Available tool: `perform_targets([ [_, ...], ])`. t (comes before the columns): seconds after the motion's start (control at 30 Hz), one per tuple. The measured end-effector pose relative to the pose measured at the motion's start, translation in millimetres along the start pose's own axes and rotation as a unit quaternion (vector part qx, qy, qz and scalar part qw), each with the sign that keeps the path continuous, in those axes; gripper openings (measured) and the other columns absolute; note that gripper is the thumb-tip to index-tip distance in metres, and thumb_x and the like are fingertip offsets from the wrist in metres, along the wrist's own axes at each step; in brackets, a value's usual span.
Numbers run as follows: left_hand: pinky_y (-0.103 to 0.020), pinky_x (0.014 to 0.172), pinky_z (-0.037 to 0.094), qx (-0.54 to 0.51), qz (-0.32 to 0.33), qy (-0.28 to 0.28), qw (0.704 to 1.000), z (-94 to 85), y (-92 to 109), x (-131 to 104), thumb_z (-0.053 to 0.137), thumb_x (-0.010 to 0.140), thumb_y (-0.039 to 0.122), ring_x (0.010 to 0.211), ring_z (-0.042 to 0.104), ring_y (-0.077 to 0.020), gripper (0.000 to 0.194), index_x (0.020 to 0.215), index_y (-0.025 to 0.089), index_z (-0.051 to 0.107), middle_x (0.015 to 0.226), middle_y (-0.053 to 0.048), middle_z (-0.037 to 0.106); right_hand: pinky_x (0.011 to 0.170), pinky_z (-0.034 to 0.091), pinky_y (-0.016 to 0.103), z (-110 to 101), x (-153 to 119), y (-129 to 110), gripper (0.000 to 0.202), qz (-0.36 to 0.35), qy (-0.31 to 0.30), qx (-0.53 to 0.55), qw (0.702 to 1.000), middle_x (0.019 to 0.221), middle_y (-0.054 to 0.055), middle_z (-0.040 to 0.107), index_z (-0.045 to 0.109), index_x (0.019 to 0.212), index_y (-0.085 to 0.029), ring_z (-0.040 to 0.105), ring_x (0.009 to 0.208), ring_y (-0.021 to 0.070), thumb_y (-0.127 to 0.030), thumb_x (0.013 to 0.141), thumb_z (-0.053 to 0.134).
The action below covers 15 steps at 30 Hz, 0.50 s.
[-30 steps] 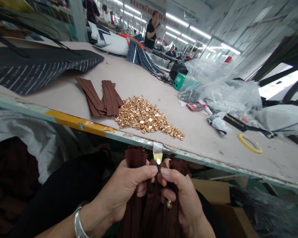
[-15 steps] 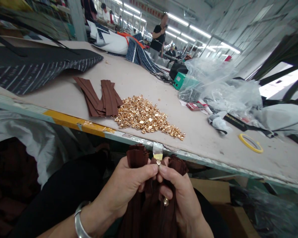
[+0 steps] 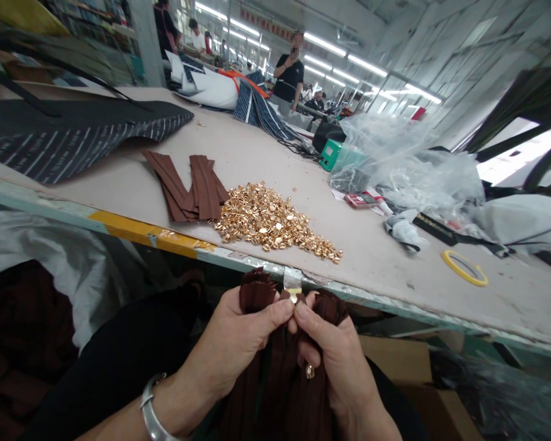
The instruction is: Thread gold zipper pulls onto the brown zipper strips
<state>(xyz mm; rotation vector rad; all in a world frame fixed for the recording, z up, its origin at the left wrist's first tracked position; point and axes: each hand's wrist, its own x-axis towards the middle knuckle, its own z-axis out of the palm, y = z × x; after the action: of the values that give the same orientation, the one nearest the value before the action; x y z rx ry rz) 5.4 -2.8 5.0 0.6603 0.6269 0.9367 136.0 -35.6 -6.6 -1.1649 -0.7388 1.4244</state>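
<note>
At the left end of the desk (image 3: 386, 263) lay a dark striped sheet (image 3: 73, 141), and to its right, near the front edge, loose brown strips (image 3: 205, 190). Just short of the front edge, the left hand (image 3: 243, 334) was closed around a first bunch of brown strips (image 3: 257, 297), whose ends stood above the thumb. Beyond it, near the front edge, spread a heap of gold pieces (image 3: 270, 220), touching the loose strips. A small gold piece (image 3: 294, 299) sat just above the two thumb tips; whether both touched it could not be told. The right hand (image 3: 333, 343) was closed around a second bunch (image 3: 331, 308), with another gold piece (image 3: 309, 371) just below its curled finger. Farther right, near the front edge, lay a yellow tape roll (image 3: 453, 268).
</note>
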Motion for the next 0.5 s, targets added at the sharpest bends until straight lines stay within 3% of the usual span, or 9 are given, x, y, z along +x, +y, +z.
perform_targets([
  [0.13, -0.015, 0.041, 0.032, 0.04, -0.001, 0.023, 0.999, -1.2, -0.8, 1.5, 0.072, 0.078, 0.025, 0.042, 0.043, -0.0044, 0.024, 0.058, 0.013, 0.065, 0.051, 0.002, 0.059, 0.034, 0.026, 0.014, 0.5, -0.3, -4.7, 0.035, 0.003, 0.015, -0.048, 0.999, 0.048, -0.006, 0.052, 0.058, 0.064, -0.015, 0.032, 0.033, 0.0017, -0.044, 0.077, 0.074],
  [0.27, -0.017, 0.041, 0.024, 0.091, -0.008, 0.074, 0.993, -5.8, -7.1, 1.4, 0.076, 0.073, 0.039, 0.043, 0.033, -0.0045, 0.031, 0.061, 0.015, 0.06, 0.047, 0.008, 0.043, 0.036, 0.028, 0.017, -1.1, 1.3, -15.7, 0.037, -0.048, 0.026, -0.166, 0.985, 0.044, -0.007, 0.046, 0.058, 0.065, -0.016, 0.036, 0.037, 0.0049, -0.048, 0.078, 0.071],
  [0.37, -0.019, 0.041, 0.021, 0.092, -0.038, 0.076, 0.992, -7.4, -16.3, 1.2, 0.077, 0.069, 0.049, 0.042, 0.029, -0.0049, 0.039, 0.062, 0.016, 0.06, 0.046, 0.008, 0.041, 0.042, 0.034, 0.019, -2.1, 4.7, -19.9, 0.037, -0.095, 0.054, -0.239, 0.965, 0.048, -0.005, 0.049, 0.059, 0.065, -0.017, 0.041, 0.044, 0.0078, -0.049, 0.08, 0.068],
  [0.43, -0.021, 0.042, 0.027, 0.061, -0.032, 0.085, 0.994, -9.2, -23.0, 4.2, 0.079, 0.062, 0.057, 0.041, 0.034, -0.0055, 0.045, 0.064, 0.015, 0.062, 0.048, 0.005, 0.05, 0.046, 0.038, 0.021, -4.5, 11.6, -14.4, 0.04, -0.116, 0.08, -0.254, 0.957, 0.051, -0.002, 0.054, 0.058, 0.061, -0.017, 0.047, 0.048, 0.0108, -0.052, 0.075, 0.07],
  [0.5, -0.024, 0.049, 0.038, 0.048, 0.001, 0.097, 0.994, -13.3, -26.9, 10.1, 0.085, 0.05, 0.058, 0.047, 0.048, -0.0106, 0.049, 0.058, 0.015, 0.061, 0.05, 0.001, 0.056, 0.046, 0.039, 0.023, -8.1, 23.8, -3.3, 0.045, -0.123, 0.094, -0.26, 0.953, 0.049, -0.001, 0.054, 0.056, 0.059, -0.018, 0.049, 0.047, 0.0132, -0.059, 0.07, 0.069],
])
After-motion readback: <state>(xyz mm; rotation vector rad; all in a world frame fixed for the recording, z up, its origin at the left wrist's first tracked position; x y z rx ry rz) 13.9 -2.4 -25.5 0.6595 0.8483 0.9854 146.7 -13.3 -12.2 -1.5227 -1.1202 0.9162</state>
